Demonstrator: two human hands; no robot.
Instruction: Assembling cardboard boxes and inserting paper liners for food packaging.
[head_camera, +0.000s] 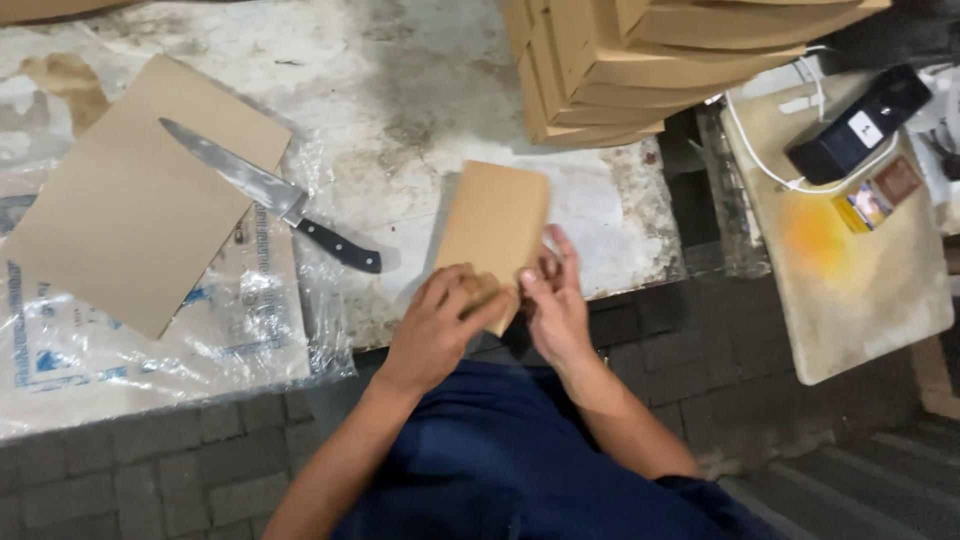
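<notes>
Both hands work on a small flat brown cardboard piece (492, 228) held tilted above the near edge of the stained grey stone bench (400, 100): the left hand (435, 325) is closed around its lower corner, and the right hand (553, 300) pinches the same lower edge with thumb and fingers. The piece looks only partly shaped, its upper part flat and its lower end bent under the fingers, so the folding seems begun, not finished. Left of the piece lies a steel kitchen knife with a black handle (270, 195), blade resting on a larger flat brown cardboard sheet (130, 220) over clear plastic wrap (150, 350). Behind the piece stands a stack of folded brown cardboard boxes (640, 60). Bare bench lies between knife and piece; the bench edge runs just below the hands
</notes>
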